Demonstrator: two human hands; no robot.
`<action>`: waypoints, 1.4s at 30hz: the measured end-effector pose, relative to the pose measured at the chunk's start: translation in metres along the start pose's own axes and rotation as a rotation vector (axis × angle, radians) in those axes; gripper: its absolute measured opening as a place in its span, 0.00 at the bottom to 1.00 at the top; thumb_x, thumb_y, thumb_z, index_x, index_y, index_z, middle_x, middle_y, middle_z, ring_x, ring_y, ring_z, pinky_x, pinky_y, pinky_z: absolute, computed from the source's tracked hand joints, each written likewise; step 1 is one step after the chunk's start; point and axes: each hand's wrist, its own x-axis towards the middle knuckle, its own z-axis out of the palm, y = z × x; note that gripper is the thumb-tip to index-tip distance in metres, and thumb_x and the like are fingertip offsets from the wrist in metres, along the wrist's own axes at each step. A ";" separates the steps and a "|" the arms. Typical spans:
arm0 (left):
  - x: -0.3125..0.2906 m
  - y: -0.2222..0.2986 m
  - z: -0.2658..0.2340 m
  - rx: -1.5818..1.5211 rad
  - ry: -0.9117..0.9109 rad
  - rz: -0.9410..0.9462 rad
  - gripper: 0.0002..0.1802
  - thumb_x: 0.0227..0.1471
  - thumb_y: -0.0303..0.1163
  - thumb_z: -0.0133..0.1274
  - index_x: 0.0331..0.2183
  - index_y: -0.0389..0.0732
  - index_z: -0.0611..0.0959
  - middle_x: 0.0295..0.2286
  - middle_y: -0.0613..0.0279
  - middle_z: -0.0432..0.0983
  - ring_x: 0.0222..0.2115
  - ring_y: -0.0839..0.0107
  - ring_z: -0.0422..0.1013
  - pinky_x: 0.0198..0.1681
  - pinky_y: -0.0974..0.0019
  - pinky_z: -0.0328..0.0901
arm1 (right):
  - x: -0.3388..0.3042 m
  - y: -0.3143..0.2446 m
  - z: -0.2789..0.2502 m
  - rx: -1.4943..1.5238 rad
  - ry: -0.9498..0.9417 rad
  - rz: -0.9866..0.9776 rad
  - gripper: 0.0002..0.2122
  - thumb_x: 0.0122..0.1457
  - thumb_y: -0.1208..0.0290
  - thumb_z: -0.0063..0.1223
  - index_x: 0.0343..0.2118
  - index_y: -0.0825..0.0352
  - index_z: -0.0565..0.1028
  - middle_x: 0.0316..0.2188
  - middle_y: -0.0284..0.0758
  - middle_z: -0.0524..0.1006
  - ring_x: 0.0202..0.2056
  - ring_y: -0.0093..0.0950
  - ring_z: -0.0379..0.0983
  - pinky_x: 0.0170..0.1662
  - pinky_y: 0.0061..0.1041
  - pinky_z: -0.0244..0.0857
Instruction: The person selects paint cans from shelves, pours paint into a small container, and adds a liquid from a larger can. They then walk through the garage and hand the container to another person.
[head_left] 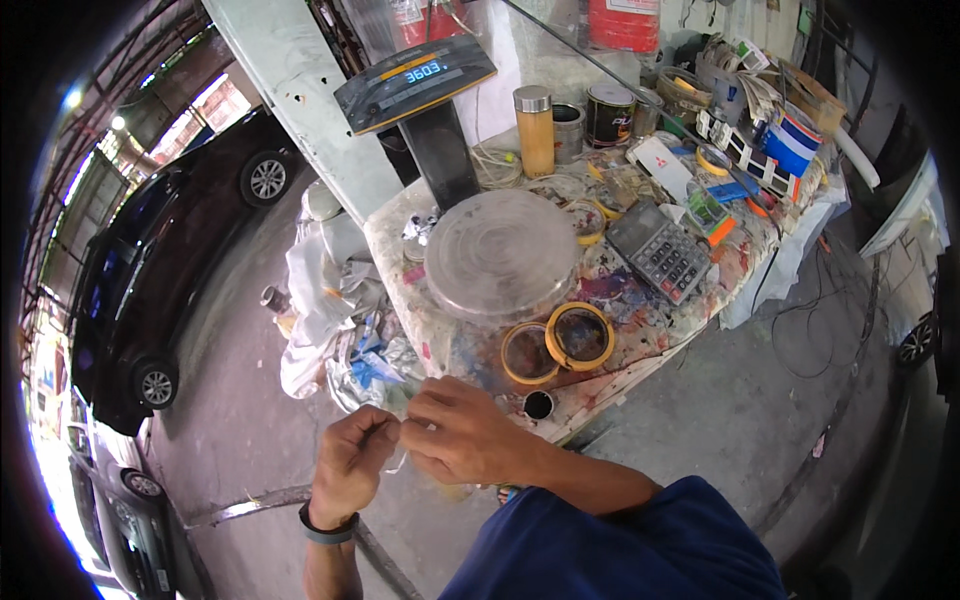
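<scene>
My left hand (pixel 350 465), with a dark band at its wrist, is closed in a pinch. My right hand (pixel 465 432) meets it fingertip to fingertip, its fingers curled. A bit of thin translucent material (pixel 397 462) shows just below the fingertips; what it is, and which hand grips it, I cannot make out. Both hands are held in front of the table's near left corner. Closest to my right hand stands a small dark-mouthed cup (pixel 538 405). Beyond it lie two yellow-edged tape rolls, a left one (pixel 506 366) and a right one (pixel 612 337), touching each other.
A scale's round plate (pixel 500 250) and display (pixel 417 85) stand on the paint-stained table. A calculator (pixel 660 252), an orange bottle (pixel 535 135) and paint cans (pixel 610 115) stand around it. Crumpled foil (pixel 370 375) lies left of the table; a dark car (pixel 170 240) is farther left.
</scene>
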 end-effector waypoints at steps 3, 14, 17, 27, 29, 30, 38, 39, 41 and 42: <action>0.004 -0.010 0.006 -0.072 -0.013 0.022 0.05 0.57 0.23 0.52 0.30 0.33 0.79 0.20 0.73 0.69 0.21 0.85 0.60 0.23 0.75 0.57 | -0.008 -0.009 0.002 0.047 0.084 0.085 0.10 0.40 0.77 0.62 0.25 0.65 0.71 0.28 0.33 0.70 0.30 0.34 0.69 0.32 0.32 0.65; 0.058 -0.050 -0.023 -0.100 0.426 0.119 0.13 0.62 0.32 0.48 0.26 0.35 0.76 0.18 0.72 0.64 0.18 0.84 0.58 0.22 0.75 0.56 | -0.004 -0.034 -0.023 0.701 -0.050 0.265 0.05 0.50 0.85 0.54 0.30 0.70 0.74 0.25 0.36 0.74 0.27 0.31 0.73 0.32 0.30 0.67; 0.065 -0.056 -0.034 -0.284 0.473 0.116 0.13 0.63 0.32 0.47 0.28 0.36 0.77 0.21 0.69 0.68 0.20 0.82 0.61 0.23 0.74 0.59 | -0.010 -0.048 -0.026 0.897 -0.080 0.137 0.04 0.51 0.85 0.53 0.29 0.71 0.73 0.27 0.38 0.74 0.29 0.33 0.74 0.36 0.31 0.69; 0.051 -0.066 -0.039 -0.709 0.163 0.154 0.10 0.64 0.34 0.48 0.35 0.38 0.79 0.32 0.62 0.79 0.29 0.76 0.74 0.32 0.72 0.68 | -0.019 -0.025 -0.002 1.457 0.042 0.945 0.04 0.65 0.75 0.47 0.36 0.70 0.70 0.28 0.37 0.76 0.30 0.23 0.73 0.34 0.21 0.68; 0.047 -0.068 -0.038 -0.747 0.141 0.132 0.09 0.64 0.32 0.49 0.36 0.37 0.79 0.33 0.60 0.80 0.30 0.76 0.74 0.33 0.73 0.69 | -0.008 -0.010 0.006 1.173 0.116 0.937 0.04 0.64 0.75 0.47 0.34 0.69 0.71 0.24 0.34 0.75 0.25 0.21 0.71 0.28 0.20 0.65; 0.045 -0.069 -0.038 -0.740 0.148 0.139 0.08 0.63 0.31 0.49 0.37 0.37 0.79 0.33 0.60 0.80 0.30 0.75 0.74 0.33 0.73 0.69 | -0.001 0.001 0.012 1.003 0.152 0.888 0.03 0.64 0.76 0.48 0.33 0.68 0.71 0.22 0.33 0.74 0.23 0.21 0.71 0.26 0.21 0.65; 0.029 -0.075 -0.034 -0.811 0.129 0.125 0.07 0.60 0.27 0.52 0.39 0.35 0.78 0.33 0.58 0.80 0.30 0.73 0.76 0.33 0.72 0.70 | 0.018 0.118 0.057 -0.367 -0.115 0.369 0.04 0.56 0.78 0.52 0.34 0.70 0.74 0.26 0.39 0.76 0.29 0.31 0.76 0.32 0.29 0.70; 0.027 -0.074 -0.033 -0.836 0.125 0.118 0.07 0.60 0.27 0.52 0.40 0.35 0.78 0.32 0.58 0.80 0.30 0.73 0.76 0.32 0.72 0.70 | 0.015 0.121 0.059 -0.636 -0.301 0.335 0.05 0.54 0.78 0.53 0.35 0.70 0.75 0.28 0.41 0.77 0.31 0.34 0.77 0.34 0.31 0.71; 0.024 -0.075 -0.033 -0.812 0.146 0.120 0.07 0.60 0.28 0.52 0.40 0.36 0.78 0.33 0.57 0.80 0.30 0.72 0.76 0.33 0.72 0.71 | 0.007 0.117 0.059 -0.661 -0.384 0.314 0.09 0.49 0.75 0.56 0.34 0.69 0.76 0.32 0.43 0.78 0.35 0.41 0.78 0.38 0.35 0.72; 0.023 -0.076 -0.034 -0.834 0.144 0.127 0.07 0.60 0.28 0.51 0.40 0.36 0.77 0.33 0.56 0.80 0.30 0.72 0.76 0.33 0.72 0.71 | 0.004 0.112 0.056 -0.687 -0.441 0.356 0.09 0.47 0.75 0.59 0.33 0.69 0.76 0.31 0.43 0.78 0.35 0.41 0.78 0.38 0.35 0.73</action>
